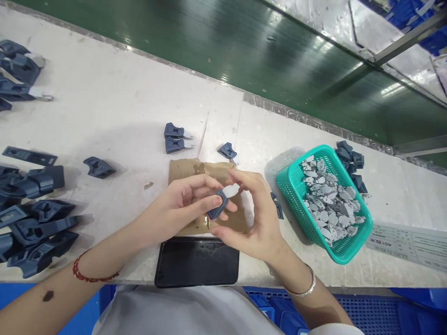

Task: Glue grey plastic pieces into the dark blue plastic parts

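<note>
My left hand (192, 204) pinches a dark blue plastic part (217, 205) between thumb and fingers, above a brown sheet (185, 173). A pale grey-white piece (231, 190) sticks out from the upper end of that part. Around the right side of it curves my right hand (253, 214), its thumb and fingers apart and nothing between them; the index fingertip is close to the pale piece, and whether they touch is unclear. Just below the hands lies a black phone-like slab (197, 263) at the table edge.
A green basket (326, 204) of pale pieces stands at right, with dark blue parts (350, 158) behind it. Many more dark blue parts (38, 223) are heaped at left. Two assembled parts (174, 138) and a single one (227, 150) lie beyond the sheet. A printed label (408, 244) is at far right.
</note>
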A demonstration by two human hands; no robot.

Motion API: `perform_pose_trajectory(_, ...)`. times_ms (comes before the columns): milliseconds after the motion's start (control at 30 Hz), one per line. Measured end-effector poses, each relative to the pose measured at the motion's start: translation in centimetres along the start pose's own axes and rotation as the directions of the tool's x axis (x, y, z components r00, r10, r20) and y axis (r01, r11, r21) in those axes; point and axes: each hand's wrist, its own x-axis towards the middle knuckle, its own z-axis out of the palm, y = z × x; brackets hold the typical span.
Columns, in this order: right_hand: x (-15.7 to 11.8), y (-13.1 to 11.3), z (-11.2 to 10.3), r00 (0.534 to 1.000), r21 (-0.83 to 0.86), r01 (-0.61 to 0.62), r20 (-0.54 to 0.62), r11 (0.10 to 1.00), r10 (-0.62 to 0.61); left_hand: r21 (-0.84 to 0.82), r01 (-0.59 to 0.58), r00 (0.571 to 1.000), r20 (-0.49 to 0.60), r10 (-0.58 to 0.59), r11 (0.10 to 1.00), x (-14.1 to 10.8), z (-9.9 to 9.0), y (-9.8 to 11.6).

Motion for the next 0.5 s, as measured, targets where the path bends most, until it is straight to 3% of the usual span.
perform_pose_trajectory(233, 0.15, -0.18, 0.86, 0.992, -0.317, 0.091, -0.058, 0.944, -0.116, -0.054, 0.035, 0.996, 0.079, -0.030, 0.998, 0.07, 0.09, -0.60)
perform_pose_trajectory(500, -0.21, -0.28, 0.65, 0.994, -0.315, 0.070, -0.056, 0.947, -0.093, -0.021, 0.080, 0.992, 0.105, -0.077, 0.997, 0.10, 0.15, -0.31)
